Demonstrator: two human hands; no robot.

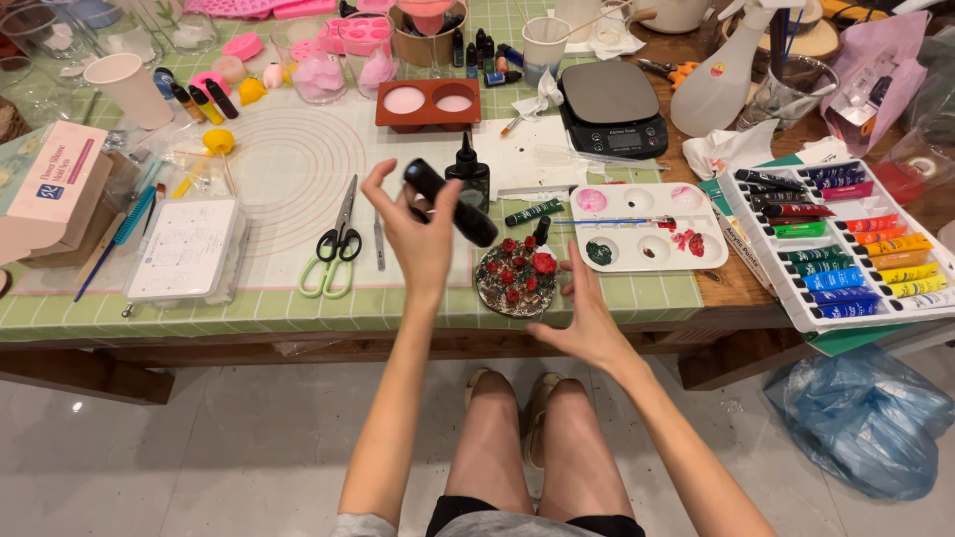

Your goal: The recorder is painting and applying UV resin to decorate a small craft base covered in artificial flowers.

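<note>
Left hand (416,231) raised above the bench (298,308), grip closed round a black tube (450,202), tilted with one end toward the round piece (516,277) studded with red flowers, likely to aim at it. Right hand (587,316) open, fingers spread, holding nothing, just beside that piece at the bench edge, seemingly to steady it. Scissors (336,244) laid left, palette (647,227) and paint tubes (846,244) right, all within reach.
</note>
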